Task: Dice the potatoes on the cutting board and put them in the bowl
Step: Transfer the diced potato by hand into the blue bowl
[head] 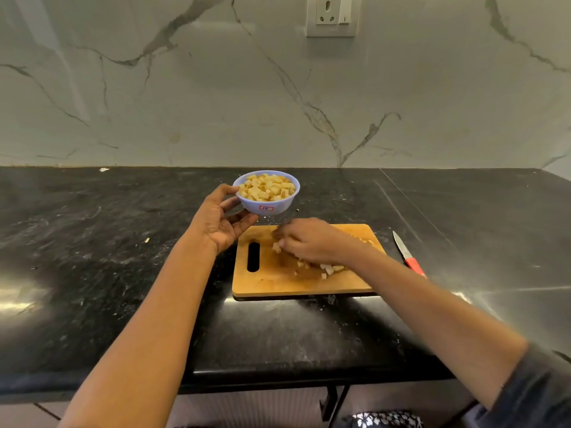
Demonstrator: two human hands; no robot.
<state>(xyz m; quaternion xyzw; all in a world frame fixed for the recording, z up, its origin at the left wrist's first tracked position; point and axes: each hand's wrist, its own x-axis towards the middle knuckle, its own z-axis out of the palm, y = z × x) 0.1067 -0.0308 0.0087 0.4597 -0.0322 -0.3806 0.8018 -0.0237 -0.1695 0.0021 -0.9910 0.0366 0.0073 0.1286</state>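
Watching remotely through the head view, I saw the left hand (221, 219) reached forward, palm turned inward. Its thumb was hooked over the rim of the pale blue bowl (266, 208) and its fingers curled beneath the base, and the bowl, heaped with potato cubes (265, 186), sat just beyond the cutting board's (278, 284) far left corner. The right hand (312, 242) lay palm down over the board's middle, blurred fingers drawn together round a few potato pieces (276, 247), while a red-handled knife (408, 256) rested on the dark counter (92, 242) just right of the board.
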